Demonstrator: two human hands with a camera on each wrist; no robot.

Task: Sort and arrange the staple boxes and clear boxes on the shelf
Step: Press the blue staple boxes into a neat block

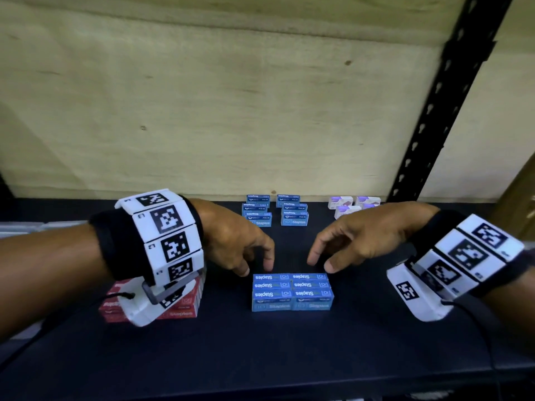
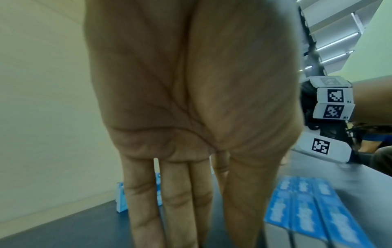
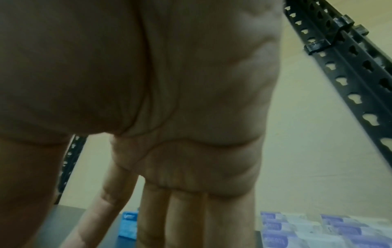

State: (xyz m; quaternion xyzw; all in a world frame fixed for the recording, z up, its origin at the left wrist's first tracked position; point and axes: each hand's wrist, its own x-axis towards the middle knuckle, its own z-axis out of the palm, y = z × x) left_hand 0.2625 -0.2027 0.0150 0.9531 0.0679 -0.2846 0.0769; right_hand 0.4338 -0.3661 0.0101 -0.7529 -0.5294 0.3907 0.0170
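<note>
Looks to me like a stockroom or supply store shelf. Dark shelf board (image 1: 318,357) fills the lower frame, backed by a bare plywood panel (image 1: 231,96) across the top. A black slotted steel upright (image 1: 451,88), the bolt-free racking kind, runs down the upper right. Stock sits in small groups: blue staple boxes (image 1: 292,292) at centre, more blue ones (image 1: 275,211) behind, red boxes (image 1: 185,308) lower left, clear boxes (image 1: 353,205) right of centre. I see further racking (image 2: 331,33) upper right in the left wrist view.
</note>
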